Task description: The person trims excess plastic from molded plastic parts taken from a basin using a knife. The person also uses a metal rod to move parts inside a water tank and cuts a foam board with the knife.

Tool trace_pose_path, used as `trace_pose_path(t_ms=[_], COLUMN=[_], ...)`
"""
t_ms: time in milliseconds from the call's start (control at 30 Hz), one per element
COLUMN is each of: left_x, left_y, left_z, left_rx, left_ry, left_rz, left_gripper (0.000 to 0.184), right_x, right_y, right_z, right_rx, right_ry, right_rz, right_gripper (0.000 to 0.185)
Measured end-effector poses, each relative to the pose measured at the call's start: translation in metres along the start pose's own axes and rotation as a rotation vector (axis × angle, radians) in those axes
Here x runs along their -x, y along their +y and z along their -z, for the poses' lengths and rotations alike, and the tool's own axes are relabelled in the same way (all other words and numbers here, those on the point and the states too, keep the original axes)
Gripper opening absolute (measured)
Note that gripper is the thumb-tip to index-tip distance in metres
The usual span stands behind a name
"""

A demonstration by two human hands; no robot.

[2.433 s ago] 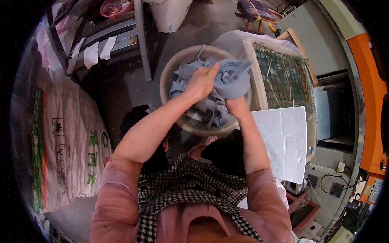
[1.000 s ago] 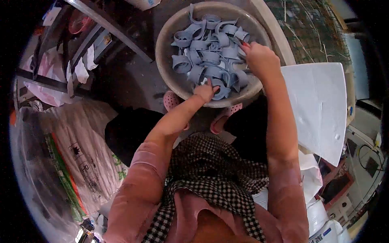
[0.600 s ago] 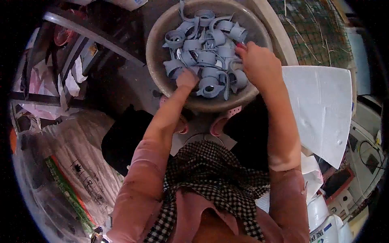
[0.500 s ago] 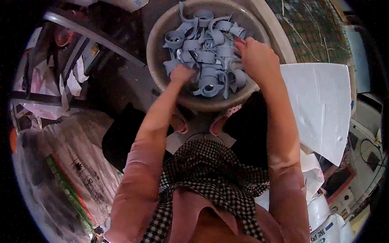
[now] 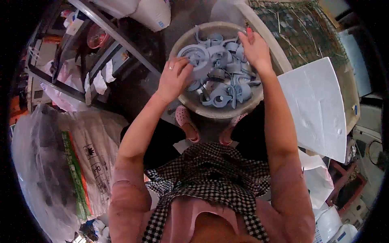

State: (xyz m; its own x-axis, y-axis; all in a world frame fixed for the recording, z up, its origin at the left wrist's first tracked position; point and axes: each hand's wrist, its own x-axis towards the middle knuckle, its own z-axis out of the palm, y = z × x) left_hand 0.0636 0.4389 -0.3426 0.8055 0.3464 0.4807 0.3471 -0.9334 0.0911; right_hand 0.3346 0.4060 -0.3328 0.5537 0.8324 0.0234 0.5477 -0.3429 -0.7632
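A wide round basin (image 5: 221, 114) holds a heap of grey plastic parts (image 5: 231, 65), curved and ring-shaped, with thin strips attached to some. My left hand (image 5: 175, 77) is over the basin's left side, its fingers closed on the edge of a round grey plastic part (image 5: 193, 52) with a ringed face. A ring shows on one of its fingers. At the basin's upper right rim, my right hand (image 5: 256, 50) is closed around a small red object (image 5: 249, 33). Its kind is hard to make out, and the fingers partly cover it.
A white foam board (image 5: 314, 107) leans right of the basin, below a green mesh (image 5: 300, 30). On the left stand a metal frame (image 5: 117, 34) and a plastic-wrapped sack (image 5: 95, 158). Pink clogs (image 5: 184, 117) are below the basin; white bags (image 5: 328, 222) lie lower right.
My left hand has risen from among the parts and now has a round grey part in its fingers. My right hand stays near the upper right rim. The view has shifted, so the basin appears farther right.
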Motion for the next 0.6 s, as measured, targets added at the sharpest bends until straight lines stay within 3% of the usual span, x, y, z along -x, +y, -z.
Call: trace_pose_path(t_ms=[67,100,133,233,267,367,400,467,533,600], left_x=[0.004,0.005,0.005,-0.007,-0.011,-0.022,-0.021,-0.023,-0.018,-0.015], left_y=[0.002,0.005,0.007,0.017,0.020,0.019,0.019,0.020,0.017,0.019], left_z=[0.011,0.018,0.023,0.039,0.043,0.048,0.048,0.052,0.047,0.039], left_rx=[0.036,0.020,0.005,0.141,0.141,0.678,0.679,0.914,0.973,1.294], left_ry=[0.036,0.069,0.101,0.137,0.142,0.155,0.163,0.216,0.187,0.162], left_rz=[-0.009,-0.037,-0.064,0.059,0.058,0.360,0.356,0.421,0.425,0.491], left_gripper=[0.061,0.061,0.061,0.058,0.058,0.059,0.059,0.058,0.057,0.061], right_x=[0.001,0.005,0.007,0.022,0.025,0.030,0.030,0.032,0.038,0.056], right_y=[-0.004,-0.006,-0.007,-0.025,-0.028,-0.029,-0.027,-0.028,-0.038,-0.056], right_z=[0.003,0.006,0.005,0.012,0.011,0.001,0.001,0.003,-0.002,0.006], right_rx=[-0.083,-0.134,-0.134,-0.505,-0.501,-0.805,-0.799,-0.976,-0.951,-0.928], right_ry=[-0.059,-0.018,-0.011,-0.586,-0.584,-0.767,-0.765,-0.869,-0.856,-0.840], right_rz=[0.033,0.191,0.199,0.125,0.128,0.014,0.020,-0.247,-0.269,-0.311], right_gripper=[0.048,0.050,0.050,0.052,0.052,0.049,0.049,0.054,0.055,0.057])
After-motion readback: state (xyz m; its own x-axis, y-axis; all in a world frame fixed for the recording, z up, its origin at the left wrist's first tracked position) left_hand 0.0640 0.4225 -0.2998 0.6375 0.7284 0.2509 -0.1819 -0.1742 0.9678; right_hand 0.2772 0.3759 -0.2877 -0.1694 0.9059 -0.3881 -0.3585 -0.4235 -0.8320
